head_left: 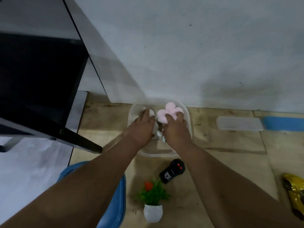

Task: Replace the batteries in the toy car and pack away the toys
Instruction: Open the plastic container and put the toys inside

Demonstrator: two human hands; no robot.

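Both your hands are down in the clear tub (131,112) by the wall.

From the head camera: your right hand (176,129) curls its fingers round a soft pink plush (169,111), lobed like a paw; your left hand (141,127) lies over a pale plush (150,111), its grip hidden, so you cannot tell it. The tub is smooth, round-cornered plastic; its flat lid (240,123) lies to the right. Nearer you sit a black remote (171,172), a potted plastic plant (153,198) and the glossy gold car (294,193) at the right edge.
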